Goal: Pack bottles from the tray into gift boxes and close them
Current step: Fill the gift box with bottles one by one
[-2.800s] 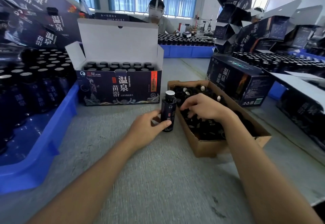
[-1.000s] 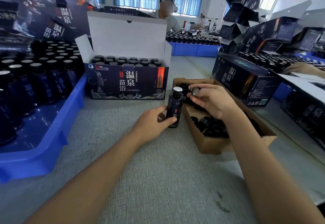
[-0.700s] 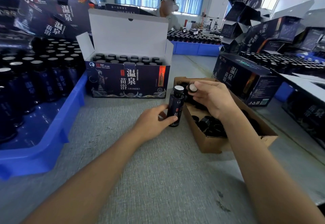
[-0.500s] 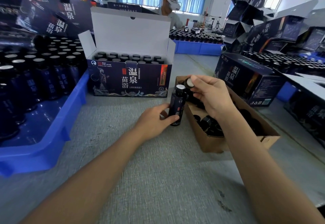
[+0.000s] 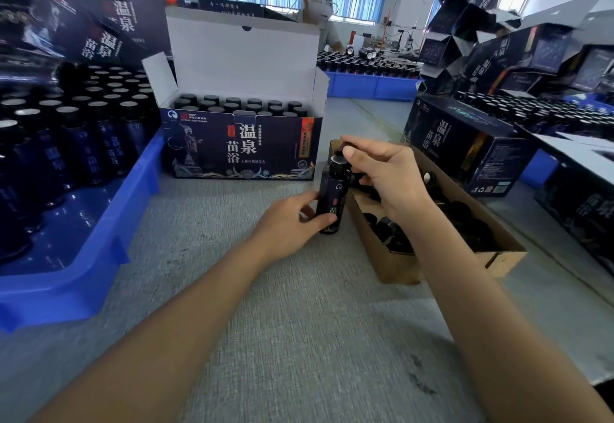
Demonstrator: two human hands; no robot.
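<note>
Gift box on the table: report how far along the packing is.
Done: the gift box holds rows of capped bottles. In hand: the left hand grips one bottle upright on the table while the right hand pinches a cap at its mouth. Left: that bottle goes in, the lid stands open and needs closing, and the blue tray holds many more.

I count two hands: my left hand and my right hand. Between them stands one bottle, and the right hand pinches one cap. Under the right hand lies one cardboard tray of loose caps, too jumbled to count. Beyond the left hand is one open gift box, with six bottle tops in its back row. Left of that hand is one blue tray, its bottles too many to count. Beyond the right hand is one closed gift box.
</note>
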